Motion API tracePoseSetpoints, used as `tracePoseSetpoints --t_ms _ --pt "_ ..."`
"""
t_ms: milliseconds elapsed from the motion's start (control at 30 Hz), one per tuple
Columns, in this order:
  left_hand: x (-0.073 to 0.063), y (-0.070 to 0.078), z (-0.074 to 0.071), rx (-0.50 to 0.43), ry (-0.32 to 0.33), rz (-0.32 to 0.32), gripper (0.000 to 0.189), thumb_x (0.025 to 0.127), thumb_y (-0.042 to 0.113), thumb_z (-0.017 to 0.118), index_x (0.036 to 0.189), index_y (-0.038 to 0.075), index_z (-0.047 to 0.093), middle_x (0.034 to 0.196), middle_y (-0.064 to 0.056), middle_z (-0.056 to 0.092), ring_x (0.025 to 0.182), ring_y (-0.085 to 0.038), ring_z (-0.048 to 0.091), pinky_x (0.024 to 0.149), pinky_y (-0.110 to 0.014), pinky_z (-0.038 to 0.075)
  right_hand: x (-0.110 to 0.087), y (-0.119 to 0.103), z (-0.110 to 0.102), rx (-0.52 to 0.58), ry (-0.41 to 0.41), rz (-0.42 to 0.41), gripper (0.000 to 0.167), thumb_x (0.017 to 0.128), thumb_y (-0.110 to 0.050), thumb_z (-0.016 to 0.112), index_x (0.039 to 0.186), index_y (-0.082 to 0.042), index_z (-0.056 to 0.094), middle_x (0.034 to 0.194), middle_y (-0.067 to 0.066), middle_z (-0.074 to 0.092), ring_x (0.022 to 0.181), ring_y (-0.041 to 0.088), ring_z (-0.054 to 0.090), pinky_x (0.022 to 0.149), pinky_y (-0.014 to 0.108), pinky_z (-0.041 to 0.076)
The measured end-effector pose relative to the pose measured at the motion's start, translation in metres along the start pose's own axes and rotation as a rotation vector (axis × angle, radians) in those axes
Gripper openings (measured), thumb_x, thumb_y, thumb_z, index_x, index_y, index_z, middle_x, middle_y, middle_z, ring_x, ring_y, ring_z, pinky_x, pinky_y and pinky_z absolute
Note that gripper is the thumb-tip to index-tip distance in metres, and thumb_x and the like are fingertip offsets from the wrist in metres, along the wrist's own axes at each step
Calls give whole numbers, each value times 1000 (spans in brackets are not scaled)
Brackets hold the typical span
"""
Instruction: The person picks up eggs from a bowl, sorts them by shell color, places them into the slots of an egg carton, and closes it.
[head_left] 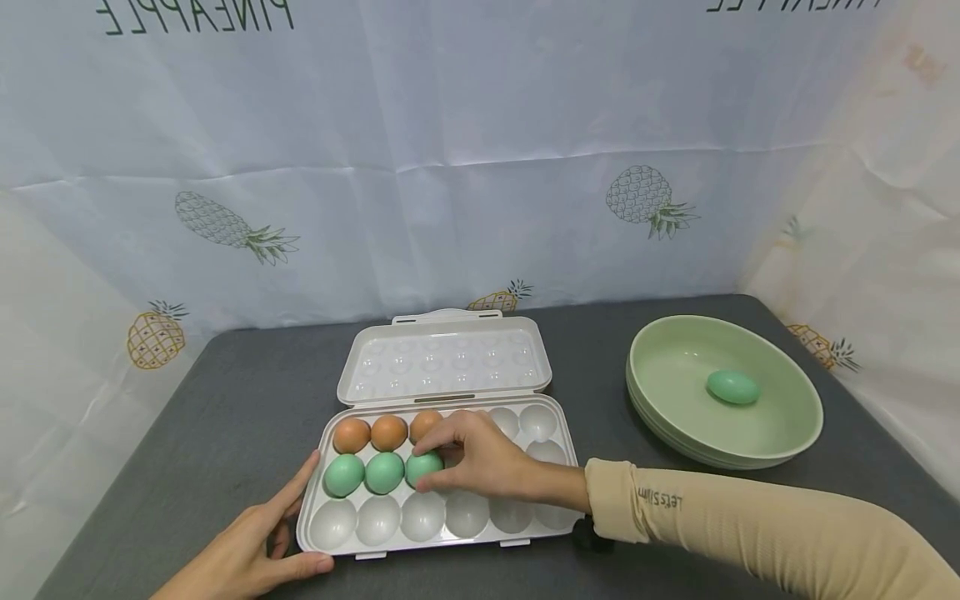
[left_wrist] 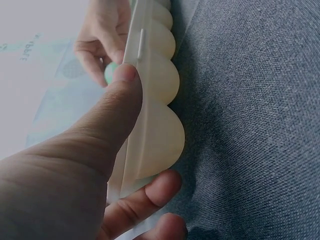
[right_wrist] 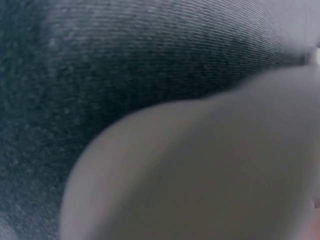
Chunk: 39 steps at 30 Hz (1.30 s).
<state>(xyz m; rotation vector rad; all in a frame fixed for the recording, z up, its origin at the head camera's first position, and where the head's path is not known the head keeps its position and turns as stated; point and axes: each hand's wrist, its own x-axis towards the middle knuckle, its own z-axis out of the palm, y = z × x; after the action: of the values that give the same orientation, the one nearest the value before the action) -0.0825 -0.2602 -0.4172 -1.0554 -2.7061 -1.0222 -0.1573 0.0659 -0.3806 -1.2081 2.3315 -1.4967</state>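
A white plastic egg box (head_left: 378, 520) lies with its lid (head_left: 450, 357) folded back. Brown eggs (head_left: 352, 435) sit in the left cups of its far row, and green eggs (head_left: 385, 473) fill the left cups of the middle row. My right hand (head_left: 487, 460) pinches a green egg (head_left: 422, 470) at the third cup of that row, between thumb and fingers. With thumb and fingers, my left hand (head_left: 251, 537) holds the box's near left corner; in the left wrist view the thumb lies on the rim (left_wrist: 132, 95). The right wrist view shows mostly a blurred cup underside.
To the right stands a stack of pale green bowls (head_left: 667, 367), with one green egg (head_left: 733, 387) in the top one. The dark grey tabletop (head_left: 225, 417) ends at a hanging pineapple-print cloth (head_left: 450, 233) behind.
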Motion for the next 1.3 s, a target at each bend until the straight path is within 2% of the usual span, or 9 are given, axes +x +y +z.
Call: tracePoseSetpoints --t_ms 100,233,467,700,900,1067,1200,1300 --pt "0 0 0 -2 1 2 116 79 20 88 165 9 11 70 11 50 60 17 36 50 -5 32 -1 1 1 -21 -1 -1 21 77 -6 89 96 -5 81 88 5 77 79 -5 56 75 20 59" --pt "0 -1 0 -1 6 21 115 79 21 88 164 6 12 69 12 49 60 18 36 51 -5 31 -2 1 2 4 2 30 23 78 -6 88 99 -4 80 91 7 77 83 -4 58 78 19 60" --pt "1 2 1 -2 7 -19 113 77 21 89 161 -3 18 68 18 48 58 18 36 51 -5 33 -5 -2 1 -48 19 98 27 78 -13 89 103 -11 81 93 3 71 87 5 52 83 17 53" --pt "3 3 0 -22 -14 -41 113 78 20 88 162 -2 15 70 17 49 58 17 37 50 -7 34 -6 -4 1 -51 39 138 30 76 -14 91 104 -11 82 91 3 69 83 7 51 79 18 52" --pt "2 2 0 -34 -21 -45 113 79 19 88 162 -2 15 70 17 49 58 17 37 50 -7 34 -8 -5 2 -12 47 152 30 76 -11 90 105 -8 81 92 5 67 88 12 54 82 20 57" --pt "2 1 1 -38 -20 -33 113 79 17 88 162 -3 14 71 16 50 59 17 37 50 -6 34 -9 -6 3 -1 56 169 30 77 -10 89 105 -8 81 97 5 69 91 11 54 85 19 57" --pt "1 1 1 -42 -27 -44 113 79 17 88 162 -2 13 72 16 50 59 17 38 50 -7 34 -9 -7 2 -13 64 161 29 78 -12 89 105 -10 81 98 4 73 91 9 56 86 19 55" --pt "1 1 0 -45 -33 -54 113 80 17 87 162 -2 12 72 16 50 59 16 38 50 -8 35 -9 -7 0 16 66 142 30 78 -12 88 107 -8 80 100 6 75 93 12 61 87 21 57"
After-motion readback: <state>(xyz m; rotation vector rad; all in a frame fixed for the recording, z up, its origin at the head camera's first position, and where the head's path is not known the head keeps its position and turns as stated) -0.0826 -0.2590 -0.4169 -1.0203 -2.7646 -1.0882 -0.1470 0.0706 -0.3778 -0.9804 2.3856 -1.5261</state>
